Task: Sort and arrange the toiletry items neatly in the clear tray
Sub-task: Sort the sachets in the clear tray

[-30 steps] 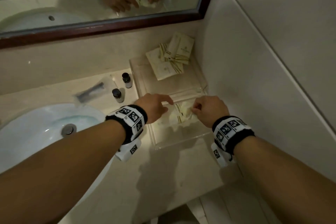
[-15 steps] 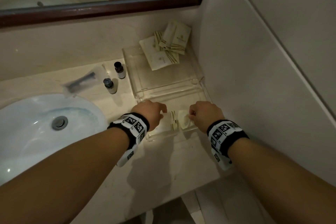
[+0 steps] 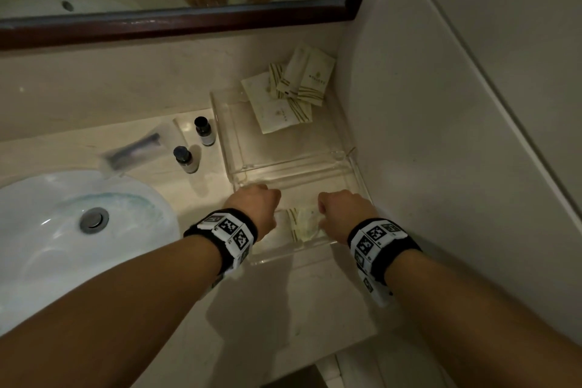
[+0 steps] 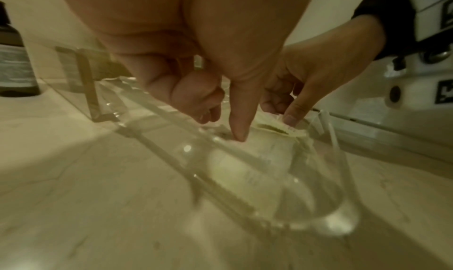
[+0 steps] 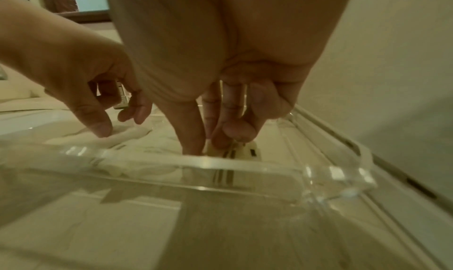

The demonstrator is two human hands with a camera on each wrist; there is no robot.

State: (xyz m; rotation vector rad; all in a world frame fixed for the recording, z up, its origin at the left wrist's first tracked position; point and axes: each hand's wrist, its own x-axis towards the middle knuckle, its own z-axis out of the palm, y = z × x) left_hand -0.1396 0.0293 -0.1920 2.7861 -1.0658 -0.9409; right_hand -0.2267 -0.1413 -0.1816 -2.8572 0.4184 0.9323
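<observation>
Just inside the tray (image 5: 245,169) rim, right fingers (image 5: 235,132) pinch packet (image 3: 304,224); left thumb (image 4: 240,123) presses it.

both forearms are reaching forward side by side. the left hand (image 3: 255,210) is pressing its straight thumb down, its other fingers (image 4: 193,97) curling loosely. the right hand (image 3: 342,214) is pinching a packet (image 3: 306,224) between thumb and fingers.
</observation>
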